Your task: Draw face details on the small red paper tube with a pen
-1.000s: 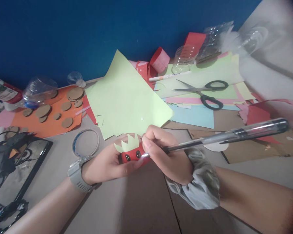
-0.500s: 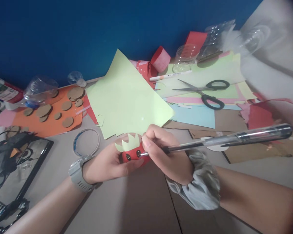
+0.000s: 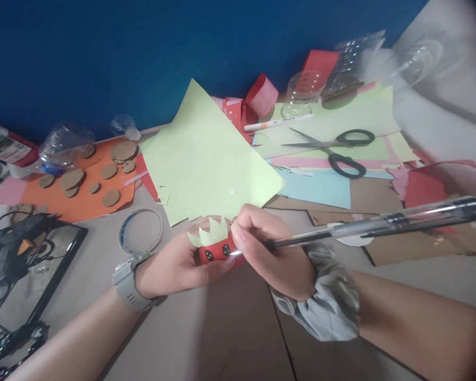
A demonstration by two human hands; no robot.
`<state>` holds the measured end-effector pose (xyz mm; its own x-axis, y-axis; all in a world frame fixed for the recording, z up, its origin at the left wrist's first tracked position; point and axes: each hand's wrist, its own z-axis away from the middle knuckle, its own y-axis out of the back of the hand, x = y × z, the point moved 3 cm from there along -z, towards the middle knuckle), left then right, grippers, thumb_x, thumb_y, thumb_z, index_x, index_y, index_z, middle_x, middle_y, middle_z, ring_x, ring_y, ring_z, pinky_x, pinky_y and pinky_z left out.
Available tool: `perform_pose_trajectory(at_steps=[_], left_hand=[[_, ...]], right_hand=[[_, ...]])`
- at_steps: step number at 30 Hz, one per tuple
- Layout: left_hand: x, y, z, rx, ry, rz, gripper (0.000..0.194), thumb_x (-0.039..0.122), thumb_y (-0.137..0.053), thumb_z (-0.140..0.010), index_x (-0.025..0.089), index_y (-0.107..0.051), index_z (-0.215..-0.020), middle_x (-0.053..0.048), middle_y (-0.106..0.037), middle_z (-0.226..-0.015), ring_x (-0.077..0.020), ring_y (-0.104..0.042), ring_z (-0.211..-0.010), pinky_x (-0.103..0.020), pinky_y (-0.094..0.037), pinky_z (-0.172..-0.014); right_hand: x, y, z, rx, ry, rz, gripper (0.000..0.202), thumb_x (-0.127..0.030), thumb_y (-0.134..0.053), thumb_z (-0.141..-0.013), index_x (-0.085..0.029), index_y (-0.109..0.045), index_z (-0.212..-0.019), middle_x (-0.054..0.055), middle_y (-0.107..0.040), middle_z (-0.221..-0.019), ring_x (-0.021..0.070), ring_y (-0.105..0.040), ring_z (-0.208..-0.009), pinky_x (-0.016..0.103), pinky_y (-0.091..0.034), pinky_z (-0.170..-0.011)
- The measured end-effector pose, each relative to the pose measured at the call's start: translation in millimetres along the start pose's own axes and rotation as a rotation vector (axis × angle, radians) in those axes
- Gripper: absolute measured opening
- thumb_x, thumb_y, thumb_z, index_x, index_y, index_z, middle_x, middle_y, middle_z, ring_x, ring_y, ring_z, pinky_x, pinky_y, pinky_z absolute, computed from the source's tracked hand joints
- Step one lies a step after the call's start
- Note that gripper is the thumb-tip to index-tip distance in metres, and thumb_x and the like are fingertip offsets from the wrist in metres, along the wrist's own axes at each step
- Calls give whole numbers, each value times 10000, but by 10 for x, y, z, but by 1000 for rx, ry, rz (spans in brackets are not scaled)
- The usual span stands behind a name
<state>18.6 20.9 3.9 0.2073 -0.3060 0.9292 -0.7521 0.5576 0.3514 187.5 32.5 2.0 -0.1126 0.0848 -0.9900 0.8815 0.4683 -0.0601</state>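
My left hand (image 3: 178, 267) is wrapped round a small red paper piece (image 3: 218, 252), thumb across its front. The piece bears two black eyes with white dots and a pale green, jagged paper crown (image 3: 210, 233) along its top. In my right hand (image 3: 264, 246) a clear-barrelled black pen (image 3: 381, 225) is pinched between thumb and fingers. Its tip is beside the right-hand eye; whether it touches the paper I cannot tell. Behind both hands lies a large light green sheet (image 3: 206, 159).
Black-handled scissors (image 3: 343, 151) and a white marker (image 3: 277, 123) lie on stacked coloured paper. A tape roll (image 3: 161, 231) is left of centre. Cardboard discs (image 3: 72, 179) rest on orange paper (image 3: 95, 203). Cables (image 3: 3, 248) are at far left, clear plastic cups (image 3: 303, 92) at the back.
The pen's rear end has swung slightly right and up, and its tip has shifted slightly right. Both hands keep their holds.
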Motion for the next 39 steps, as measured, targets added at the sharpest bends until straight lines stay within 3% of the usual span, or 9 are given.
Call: perform_pose_trajectory(at_steps=[4,9,21,33,39], left_hand=[[-4,7,7,2,2,-5,37,200,-684,-985,198,-652,-966,-39,-681,-940,-191,-684,-868,-301,-585,-798],[-3,14,1,-4,12,-12,60,195,-679,-975,202,-634,-936,-39,-669,-932,-195,-690,-865,-305,-590,-791],[-10,-1,7,-7,24,-4,36,201,-677,-982,200,-645,-965,-43,-678,-952,-193,-690,-870,-302,-592,-799],[19,-15,-6,-1,26,17,66,198,-660,-989,195,-631,-930,-30,-647,-904,-178,-667,-800,-288,-578,-727],[14,4,-4,6,21,12,66,180,-679,-972,194,-627,-932,-32,-644,-915,-185,-668,-832,-298,-576,-763]], right_hand=[[10,11,4,24,15,-18,343,-184,-550,-1016,-269,-362,-742,-79,-353,-632,116,-312,-559,275,-270,-503],[-14,4,4,-24,37,-7,364,-131,-576,-968,-271,-341,-728,-89,-342,-625,106,-286,-549,271,-251,-495],[6,18,5,10,-19,-25,384,-235,-604,-1000,-276,-346,-719,-63,-369,-628,134,-311,-562,300,-268,-504],[-37,12,-12,32,-14,-2,376,-181,-599,-971,-276,-343,-713,-82,-347,-608,120,-299,-545,285,-259,-501],[-42,6,-2,14,37,9,366,-157,-596,-949,-275,-341,-714,-83,-343,-612,109,-292,-539,275,-252,-485]])
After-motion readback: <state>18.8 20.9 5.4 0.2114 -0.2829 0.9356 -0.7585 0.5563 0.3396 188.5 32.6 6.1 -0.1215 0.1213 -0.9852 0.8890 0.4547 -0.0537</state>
